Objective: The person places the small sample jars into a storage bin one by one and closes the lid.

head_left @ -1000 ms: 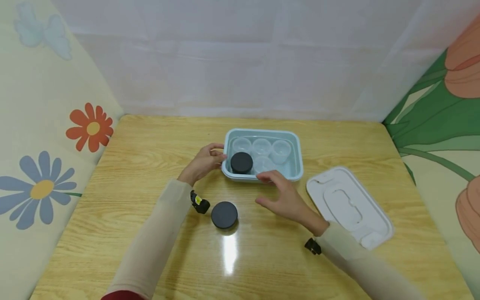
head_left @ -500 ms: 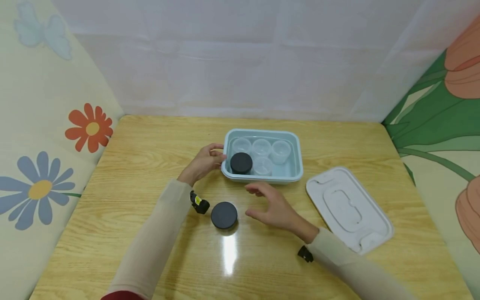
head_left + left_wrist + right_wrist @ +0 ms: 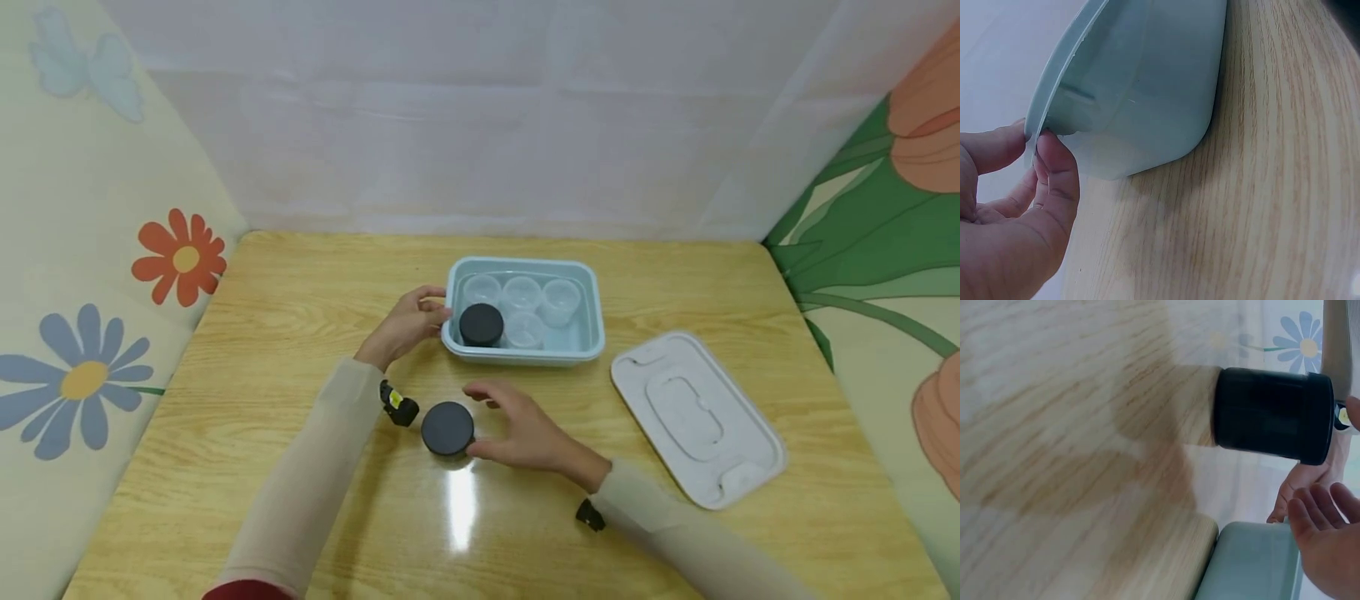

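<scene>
At the left end of a light blue plastic box (image 3: pixel 525 355), my left hand (image 3: pixel 405 327) pinches the rim between thumb and fingers, as the left wrist view shows up close on the box wall (image 3: pixel 1154 87). Inside the box are a black-lidded jar (image 3: pixel 482 325) and several small clear cups (image 3: pixel 558 302). Another black jar (image 3: pixel 447 429) stands upright on the table in front. My right hand (image 3: pixel 525 435) is just right of this jar, thumb and fingers spread apart, thumb tip close by its edge. In the right wrist view its fingers (image 3: pixel 1316 512) hold nothing beside the dark jar (image 3: pixel 1266 415).
A white lid (image 3: pixel 697 417) lies slanted on the wooden table (image 3: pixel 262 350) to the right of the box. A white cloth backdrop (image 3: pixel 450 150) stands behind, and flower-printed panels (image 3: pixel 82 275) rise at both sides.
My right hand has moved left and nearer, away from the box's front edge to beside the black jar on the table. My left hand stays at the box rim.
</scene>
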A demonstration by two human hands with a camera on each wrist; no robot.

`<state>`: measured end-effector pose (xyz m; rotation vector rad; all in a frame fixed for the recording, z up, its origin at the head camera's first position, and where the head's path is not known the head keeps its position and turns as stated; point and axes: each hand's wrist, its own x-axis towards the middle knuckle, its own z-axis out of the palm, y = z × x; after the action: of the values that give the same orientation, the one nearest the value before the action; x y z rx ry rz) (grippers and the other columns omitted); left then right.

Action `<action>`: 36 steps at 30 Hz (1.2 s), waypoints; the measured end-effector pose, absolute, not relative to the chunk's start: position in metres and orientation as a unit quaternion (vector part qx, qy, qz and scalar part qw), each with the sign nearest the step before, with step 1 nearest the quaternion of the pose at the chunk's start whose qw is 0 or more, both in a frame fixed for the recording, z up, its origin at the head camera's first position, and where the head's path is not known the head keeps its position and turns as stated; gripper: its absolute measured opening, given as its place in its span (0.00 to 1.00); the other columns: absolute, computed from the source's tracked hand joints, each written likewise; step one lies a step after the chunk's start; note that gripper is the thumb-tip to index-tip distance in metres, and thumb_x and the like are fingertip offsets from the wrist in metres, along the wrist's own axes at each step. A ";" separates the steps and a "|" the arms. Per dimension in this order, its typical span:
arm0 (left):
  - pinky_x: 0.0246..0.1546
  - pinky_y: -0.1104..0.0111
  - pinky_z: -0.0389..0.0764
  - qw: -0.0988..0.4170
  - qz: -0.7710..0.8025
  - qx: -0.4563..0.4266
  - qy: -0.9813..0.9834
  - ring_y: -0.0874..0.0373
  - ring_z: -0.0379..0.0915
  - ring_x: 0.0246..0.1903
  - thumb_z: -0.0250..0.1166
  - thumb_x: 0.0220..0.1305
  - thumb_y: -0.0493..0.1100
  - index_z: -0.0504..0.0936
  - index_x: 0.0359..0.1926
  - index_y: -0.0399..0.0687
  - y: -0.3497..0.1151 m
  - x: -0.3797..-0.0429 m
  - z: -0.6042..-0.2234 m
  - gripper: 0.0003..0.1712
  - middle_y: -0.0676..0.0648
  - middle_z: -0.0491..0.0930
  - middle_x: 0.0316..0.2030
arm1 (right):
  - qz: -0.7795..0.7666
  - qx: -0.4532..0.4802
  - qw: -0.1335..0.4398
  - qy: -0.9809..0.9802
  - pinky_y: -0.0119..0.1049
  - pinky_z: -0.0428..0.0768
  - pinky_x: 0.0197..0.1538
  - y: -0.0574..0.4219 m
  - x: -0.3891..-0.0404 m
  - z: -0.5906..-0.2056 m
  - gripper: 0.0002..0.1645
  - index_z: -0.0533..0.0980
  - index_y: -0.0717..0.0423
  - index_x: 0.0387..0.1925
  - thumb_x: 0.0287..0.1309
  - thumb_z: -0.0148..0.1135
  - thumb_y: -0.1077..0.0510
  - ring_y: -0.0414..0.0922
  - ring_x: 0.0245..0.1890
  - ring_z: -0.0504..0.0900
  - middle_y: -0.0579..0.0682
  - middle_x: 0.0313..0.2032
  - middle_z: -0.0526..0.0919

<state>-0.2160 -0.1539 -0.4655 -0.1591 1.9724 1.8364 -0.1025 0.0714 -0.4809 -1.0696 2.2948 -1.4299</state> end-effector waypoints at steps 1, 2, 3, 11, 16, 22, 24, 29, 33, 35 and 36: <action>0.33 0.72 0.78 0.220 0.662 -0.059 0.714 0.62 0.73 0.32 0.53 0.69 0.31 0.59 0.66 0.36 -0.154 -0.216 -0.465 0.27 0.46 0.70 0.39 | -0.487 -0.368 0.122 0.783 0.44 0.77 0.58 0.070 -0.102 -0.482 0.43 0.66 0.63 0.62 0.44 0.75 0.59 0.55 0.56 0.75 0.59 0.58 0.73; 0.33 0.72 0.78 0.222 0.661 -0.060 0.715 0.61 0.72 0.33 0.53 0.69 0.31 0.59 0.66 0.37 -0.155 -0.216 -0.465 0.27 0.46 0.69 0.39 | -0.486 -0.369 0.128 0.782 0.45 0.76 0.58 0.069 -0.102 -0.482 0.44 0.65 0.63 0.62 0.44 0.76 0.59 0.55 0.56 0.74 0.59 0.58 0.72; 0.34 0.72 0.78 0.223 0.659 -0.060 0.716 0.61 0.72 0.33 0.53 0.69 0.31 0.59 0.67 0.37 -0.155 -0.216 -0.464 0.27 0.46 0.69 0.39 | -0.487 -0.370 0.134 0.780 0.46 0.76 0.58 0.068 -0.102 -0.482 0.45 0.64 0.63 0.62 0.43 0.76 0.59 0.55 0.57 0.74 0.60 0.58 0.71; 0.33 0.72 0.78 0.219 0.663 -0.060 0.713 0.62 0.72 0.32 0.53 0.69 0.32 0.59 0.67 0.37 -0.154 -0.217 -0.463 0.27 0.46 0.69 0.38 | -0.493 -0.366 0.146 0.776 0.47 0.76 0.58 0.059 -0.100 -0.485 0.48 0.63 0.62 0.63 0.41 0.78 0.59 0.51 0.58 0.72 0.58 0.60 0.70; 0.33 0.73 0.78 0.222 0.661 -0.059 0.714 0.62 0.72 0.32 0.53 0.69 0.32 0.59 0.67 0.37 -0.155 -0.217 -0.463 0.27 0.46 0.69 0.39 | -0.488 -0.373 0.147 0.776 0.40 0.77 0.58 0.052 -0.099 -0.486 0.48 0.64 0.62 0.63 0.41 0.78 0.59 0.48 0.58 0.72 0.57 0.59 0.70; 0.34 0.73 0.78 0.222 0.665 -0.051 0.712 0.62 0.73 0.32 0.52 0.70 0.32 0.59 0.67 0.37 -0.155 -0.216 -0.465 0.27 0.47 0.70 0.38 | -0.466 -0.379 0.134 0.788 0.36 0.74 0.59 0.046 -0.097 -0.489 0.48 0.64 0.59 0.63 0.41 0.78 0.57 0.45 0.58 0.71 0.54 0.60 0.70; 0.33 0.73 0.78 0.221 0.667 -0.052 0.710 0.62 0.73 0.32 0.52 0.70 0.32 0.59 0.67 0.37 -0.155 -0.216 -0.465 0.27 0.47 0.70 0.38 | -0.462 -0.380 0.131 0.791 0.37 0.73 0.60 0.045 -0.098 -0.491 0.48 0.64 0.59 0.63 0.41 0.78 0.56 0.45 0.58 0.71 0.53 0.60 0.70; 0.33 0.73 0.79 0.222 0.671 -0.049 0.706 0.63 0.73 0.32 0.52 0.69 0.32 0.59 0.67 0.37 -0.155 -0.216 -0.465 0.27 0.47 0.70 0.38 | -0.459 -0.379 0.125 0.794 0.39 0.72 0.61 0.043 -0.099 -0.494 0.46 0.65 0.58 0.62 0.41 0.78 0.56 0.45 0.58 0.71 0.53 0.59 0.71; 0.34 0.73 0.79 0.224 0.669 -0.049 0.707 0.62 0.74 0.32 0.53 0.70 0.32 0.59 0.67 0.38 -0.155 -0.216 -0.466 0.27 0.47 0.70 0.39 | -0.460 -0.379 0.123 0.794 0.38 0.73 0.60 0.043 -0.099 -0.495 0.45 0.65 0.58 0.61 0.41 0.78 0.56 0.45 0.57 0.72 0.52 0.58 0.71; 0.34 0.73 0.79 0.226 0.668 -0.049 0.707 0.62 0.73 0.33 0.53 0.70 0.33 0.58 0.68 0.38 -0.156 -0.216 -0.466 0.27 0.46 0.70 0.40 | -0.460 -0.378 0.123 0.794 0.38 0.73 0.60 0.044 -0.099 -0.495 0.44 0.66 0.58 0.61 0.42 0.78 0.56 0.45 0.57 0.72 0.52 0.58 0.71; 0.34 0.72 0.79 0.227 0.667 -0.050 0.708 0.62 0.73 0.33 0.53 0.70 0.33 0.58 0.68 0.38 -0.156 -0.216 -0.466 0.27 0.46 0.70 0.40 | -0.460 -0.375 0.125 0.795 0.38 0.73 0.60 0.044 -0.099 -0.494 0.44 0.66 0.59 0.60 0.42 0.77 0.56 0.44 0.57 0.72 0.52 0.58 0.72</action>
<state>-0.2164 -0.1559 -0.4656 -0.1364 1.9498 1.8389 -0.0989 0.0440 -0.4941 -1.0937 2.3158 -1.3404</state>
